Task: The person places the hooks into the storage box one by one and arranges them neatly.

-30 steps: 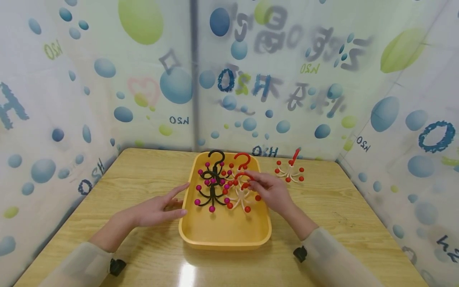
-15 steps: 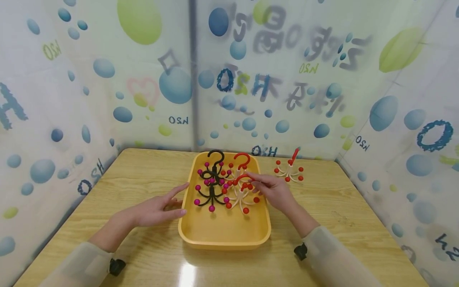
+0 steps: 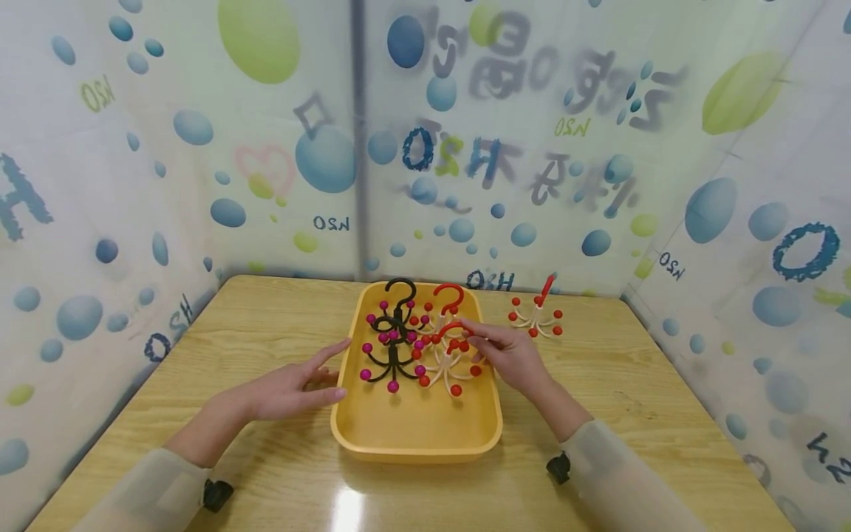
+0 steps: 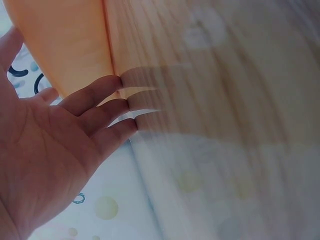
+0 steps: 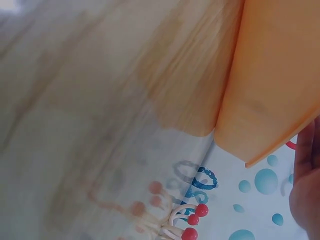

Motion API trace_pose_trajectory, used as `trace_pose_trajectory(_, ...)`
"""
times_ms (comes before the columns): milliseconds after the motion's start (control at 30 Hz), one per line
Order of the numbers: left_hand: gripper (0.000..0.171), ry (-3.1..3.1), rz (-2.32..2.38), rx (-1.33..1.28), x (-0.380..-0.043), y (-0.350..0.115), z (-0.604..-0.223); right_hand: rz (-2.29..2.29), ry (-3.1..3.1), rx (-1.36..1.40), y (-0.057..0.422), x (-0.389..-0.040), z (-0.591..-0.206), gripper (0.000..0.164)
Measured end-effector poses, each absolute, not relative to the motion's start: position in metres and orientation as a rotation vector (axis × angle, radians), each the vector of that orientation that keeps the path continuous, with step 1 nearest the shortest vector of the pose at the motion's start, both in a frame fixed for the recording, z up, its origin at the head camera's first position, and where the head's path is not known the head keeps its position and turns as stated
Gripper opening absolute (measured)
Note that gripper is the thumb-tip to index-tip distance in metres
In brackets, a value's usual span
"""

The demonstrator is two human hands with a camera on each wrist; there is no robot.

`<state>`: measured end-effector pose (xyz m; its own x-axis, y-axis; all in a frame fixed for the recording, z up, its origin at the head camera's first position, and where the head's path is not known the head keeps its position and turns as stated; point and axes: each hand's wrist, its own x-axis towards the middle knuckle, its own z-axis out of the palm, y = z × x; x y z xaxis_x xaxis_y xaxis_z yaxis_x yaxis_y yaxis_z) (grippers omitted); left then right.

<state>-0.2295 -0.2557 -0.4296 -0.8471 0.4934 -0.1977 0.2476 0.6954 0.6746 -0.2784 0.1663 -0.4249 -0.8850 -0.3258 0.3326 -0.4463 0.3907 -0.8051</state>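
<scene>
My right hand (image 3: pixel 510 356) pinches the red hook of a white hanger (image 3: pixel 447 362) with red ball tips, in the front right of the yellow tray (image 3: pixel 415 432). My left hand (image 3: pixel 286 391) is at the tray's left side, fingers extended, index finger and thumb at the rim; the left wrist view has its lower fingers beside the tray wall (image 4: pixel 75 40). Left of the pinched hanger stands a black hanger (image 3: pixel 393 355) with magenta balls. Behind these two are another black hanger (image 3: pixel 398 316) and another red-hooked white hanger (image 3: pixel 452 294), partly hidden. The right wrist view catches only an edge of the right hand.
A further white hanger (image 3: pixel 537 318) with a red hook stands on the wooden table (image 3: pixel 618 391), right of the tray's far end. Patterned curtains (image 3: pixel 266 222) enclose the table at the back and both sides.
From the first frame, the pinched white hanger has turned and shifted slightly toward the near left, with the right fingers still at its hook. The left hand stays in place.
</scene>
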Motion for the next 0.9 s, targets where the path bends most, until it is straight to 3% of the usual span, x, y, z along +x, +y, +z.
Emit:
trace_pose_trajectory(533, 0.088, 2.542, 0.936, 0.559, -0.229, -0.255, -0.428, 1.281, -2.439, 0.814, 0.166, -0.273, -0.426, 0.041)
trace_pose_trajectory(900, 0.088, 2.538, 0.950, 0.571, -0.228, -0.254, -0.429, 1.105, -2.474, 0.613, 0.177, -0.265, -0.428, 0.043)
